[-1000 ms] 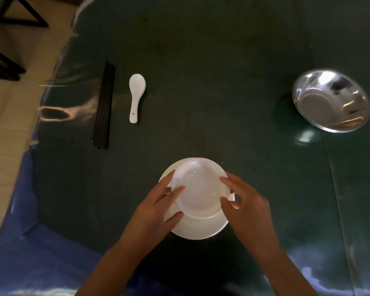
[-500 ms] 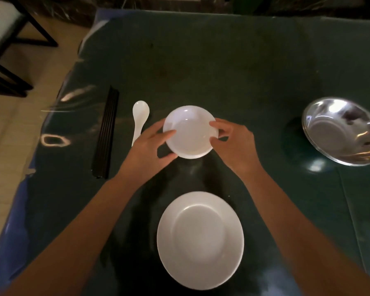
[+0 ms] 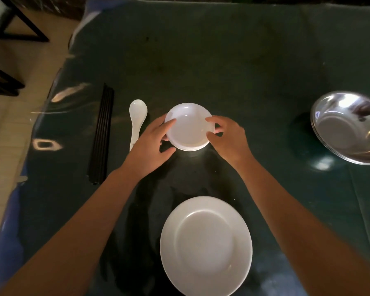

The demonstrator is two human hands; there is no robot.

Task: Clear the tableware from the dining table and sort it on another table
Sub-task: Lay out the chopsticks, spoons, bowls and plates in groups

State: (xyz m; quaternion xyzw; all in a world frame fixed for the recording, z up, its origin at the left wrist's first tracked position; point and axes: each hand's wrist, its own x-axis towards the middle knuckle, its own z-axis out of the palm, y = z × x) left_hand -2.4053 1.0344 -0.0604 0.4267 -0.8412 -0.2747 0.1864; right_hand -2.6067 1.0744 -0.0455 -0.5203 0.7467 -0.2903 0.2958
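holding a small round white glossy bowl (image 3: 189, 127) by its rim, our left hand (image 3: 152, 146) and right hand (image 3: 228, 137) curl their fingers (image 3: 169, 124) closed on opposite sides. whether it touches the dark green glossy bench (image 3: 222, 60) we cannot tell. a wide white ceramic plate (image 3: 206, 245) lies empty nearer us. left sit a white ceramic spoon (image 3: 136, 120) and black chopsticks (image 3: 102, 133); an empty shiny steel bowl (image 3: 348, 127) sits by the right edge.

Bowl (image 3: 189, 127) sits between the fingers (image 3: 170, 122); spoon (image 3: 137, 119) and chopsticks (image 3: 102, 133) left, plate (image 3: 205, 244) nearer, basin (image 3: 348, 127) right.
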